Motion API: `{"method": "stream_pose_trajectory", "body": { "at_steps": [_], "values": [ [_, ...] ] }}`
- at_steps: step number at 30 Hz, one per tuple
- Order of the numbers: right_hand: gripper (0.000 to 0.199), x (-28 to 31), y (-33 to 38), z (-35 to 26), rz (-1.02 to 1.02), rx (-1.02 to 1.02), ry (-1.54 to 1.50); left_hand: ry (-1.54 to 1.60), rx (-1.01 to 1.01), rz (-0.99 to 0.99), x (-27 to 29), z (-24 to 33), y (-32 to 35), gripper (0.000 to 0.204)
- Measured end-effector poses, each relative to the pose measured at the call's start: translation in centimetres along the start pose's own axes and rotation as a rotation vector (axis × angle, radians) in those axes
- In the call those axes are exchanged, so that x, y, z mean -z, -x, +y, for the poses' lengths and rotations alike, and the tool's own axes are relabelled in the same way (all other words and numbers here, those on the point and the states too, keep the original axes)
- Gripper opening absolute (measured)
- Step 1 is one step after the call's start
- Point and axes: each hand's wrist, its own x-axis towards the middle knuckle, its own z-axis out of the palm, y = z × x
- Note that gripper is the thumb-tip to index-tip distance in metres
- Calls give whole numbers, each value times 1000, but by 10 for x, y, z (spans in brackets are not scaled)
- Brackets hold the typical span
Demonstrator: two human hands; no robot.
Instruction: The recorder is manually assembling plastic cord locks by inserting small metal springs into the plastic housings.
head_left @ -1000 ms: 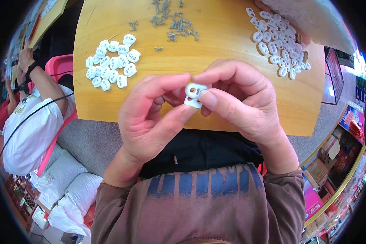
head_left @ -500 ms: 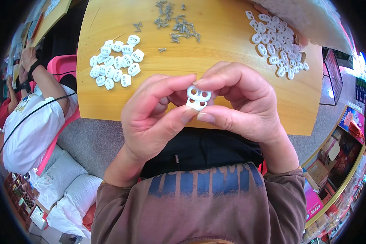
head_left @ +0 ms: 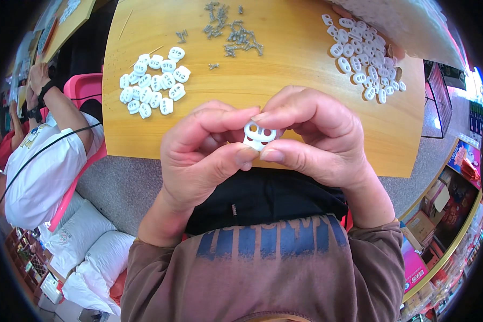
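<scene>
Between my two hands is a white plastic two-hole cord lock [head_left: 260, 134], held just above the table's near edge. My left hand [head_left: 206, 147] pinches its left side with thumb and forefinger. From the right, my right hand [head_left: 316, 131] grips it the same way, forefinger on top and thumb below. Two pairs of holes show, the lower pair partly covered by the upper part. Whether a spring sits inside is hidden. At the left of the table lies a pile of white cord locks [head_left: 155, 82]; loose white oval cord lock parts [head_left: 366, 59] are heaped at the right.
Small metal springs [head_left: 240, 40] lie scattered at the back of the wooden table [head_left: 290, 53]. A large whitish bag [head_left: 413, 24] overhangs the back right corner. A person in a white shirt [head_left: 53, 155] sits at the left by a pink chair [head_left: 83, 83]. White sacks [head_left: 99, 252] rest on the floor.
The two parts of the cord lock have come closer together, the lower holes now more covered. Both hands stay pinched on it and have barely shifted.
</scene>
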Motion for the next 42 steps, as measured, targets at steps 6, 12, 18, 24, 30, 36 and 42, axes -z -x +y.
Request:
{"method": "stream_pose_trajectory", "body": {
  "at_steps": [6, 12, 18, 24, 30, 36, 42],
  "values": [
    [24, -1, 1, 2, -9, 60, 53, 36, 5, -3, -1, 1, 2, 28],
    [23, -2, 2, 3, -33, 86, 82, 39, -36, -20, 0, -2, 5, 28],
    [21, -4, 2, 5, -19, 121, 69, 52, -56, 5, -2, -2, 6, 26],
    [21, -3, 1, 6, -55, 168, 123, 51, -81, 26, -4, -3, 6, 25],
    [23, -5, 1, 6, -15, 121, 47, 40, -84, 12, -2, -2, 5, 27],
    [25, -4, 0, 4, -21, 98, 82, 40, -82, 13, -1, -3, 4, 30],
    [20, -4, -2, -1, -26, 56, 25, 5, -83, 10, 0, -2, 3, 29]
  ]
}}
